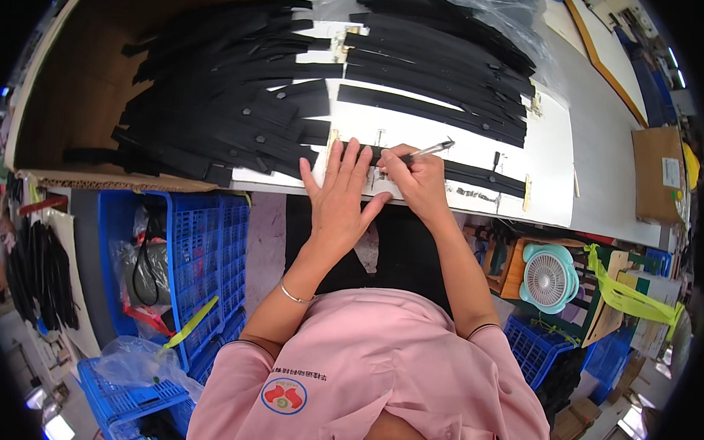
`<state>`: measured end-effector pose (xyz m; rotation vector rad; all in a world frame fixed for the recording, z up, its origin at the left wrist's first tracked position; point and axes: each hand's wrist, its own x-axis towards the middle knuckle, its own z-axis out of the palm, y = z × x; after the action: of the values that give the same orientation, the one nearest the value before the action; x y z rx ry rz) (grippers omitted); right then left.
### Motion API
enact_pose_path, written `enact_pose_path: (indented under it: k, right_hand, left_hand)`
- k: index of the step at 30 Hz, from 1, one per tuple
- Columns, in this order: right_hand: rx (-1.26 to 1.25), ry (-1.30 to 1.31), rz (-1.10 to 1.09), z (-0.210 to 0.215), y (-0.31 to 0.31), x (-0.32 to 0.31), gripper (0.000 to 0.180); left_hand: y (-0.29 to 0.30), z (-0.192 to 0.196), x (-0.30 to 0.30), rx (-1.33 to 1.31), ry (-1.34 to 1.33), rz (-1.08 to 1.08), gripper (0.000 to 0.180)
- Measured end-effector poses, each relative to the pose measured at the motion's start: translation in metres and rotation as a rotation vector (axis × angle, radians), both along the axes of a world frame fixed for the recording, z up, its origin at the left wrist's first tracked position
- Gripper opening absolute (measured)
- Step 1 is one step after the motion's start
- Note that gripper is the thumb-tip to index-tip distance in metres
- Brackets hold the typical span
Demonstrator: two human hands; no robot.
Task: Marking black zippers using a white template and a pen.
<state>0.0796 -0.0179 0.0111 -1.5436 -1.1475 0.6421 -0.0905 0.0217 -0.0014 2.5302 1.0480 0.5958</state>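
- Left grip (338, 204): bare hand, palm down, fingers extended and spread, closed on nothing; fingertips resting across the left part of a black strip, lower centre of the white board.
- Right grip (420, 182): bare hand, closed around a slim pen (433, 149), pen slanting up to the right; writing end near the strip, contact not discernible.
- Black strip (478, 175): long, flat, lying crosswise below the other strips at centre, right end near small dark marks on the board.
- White board (552, 157): flat on the grey surface (607, 143), upper centre of the frame.
- Single strip (425, 112): above both hands, apart from the strip beneath them.
- Row of strips (443, 56): black, closely laid, upper centre.
- Heap of strips (201, 110): black, overlapping, upper left, partly inside an open cardboard box (62, 78).
- Blue crate (211, 246): left of centre, below the box.
- Teal fan (550, 278): right of centre, below the surface.
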Motion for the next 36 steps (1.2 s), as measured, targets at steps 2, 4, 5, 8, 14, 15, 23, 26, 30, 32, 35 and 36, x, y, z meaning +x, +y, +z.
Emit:
enact_pose_path:
  k: [2,4,5,8,14,15,23,26,30,32,35,36]
  right_hand:
    - [0.046,0.148,-0.044,0.004,-0.009,0.002,0.022]
    - [0.061,0.138,-0.142,0.016,-0.023,0.017,0.021]
    - [0.076,0.129,-0.234,0.020,-0.030,0.026,0.021]
    - [0.038,-0.032,-0.369,0.014,-0.044,0.055,0.024]
    - [0.005,-0.096,-0.363,0.001,-0.046,0.064,0.025]
    - [0.019,-0.102,-0.374,0.001,-0.046,0.064,0.025]
    - [-0.015,-0.093,-0.367,0.003,-0.045,0.062,0.024]
    - [-0.015,-0.106,-0.355,0.002,-0.045,0.062,0.024]
    - [-0.011,-0.136,-0.335,0.001,-0.046,0.064,0.024]
    - [-0.017,-0.104,-0.357,0.005,-0.046,0.061,0.024]
    - [-0.021,-0.067,-0.320,0.006,-0.050,0.063,0.024]
    - [-0.018,-0.062,-0.260,0.005,-0.052,0.065,0.023]
  left_hand:
    - [0.000,-0.001,-0.001,0.002,-0.001,-0.002,0.077]
    - [0.000,0.000,-0.001,0.008,0.002,0.009,0.076]
    - [0.000,-0.001,-0.001,0.007,0.001,0.005,0.076]
    - [0.000,-0.002,-0.001,0.018,-0.002,-0.003,0.074]
    - [0.000,-0.001,0.003,0.033,0.042,-0.005,0.080]
    - [-0.002,0.001,0.005,0.033,0.045,-0.010,0.080]
    - [-0.039,0.008,0.055,-0.065,-0.026,-0.265,0.079]
    - [-0.038,0.006,0.059,-0.052,0.006,-0.256,0.074]
    - [-0.039,0.006,0.060,-0.047,-0.003,-0.264,0.071]
    - [-0.039,0.005,0.061,-0.048,-0.008,-0.259,0.071]
    - [-0.039,0.004,0.061,-0.019,0.002,-0.244,0.073]
    - [-0.039,0.004,0.061,-0.020,0.002,-0.249,0.073]
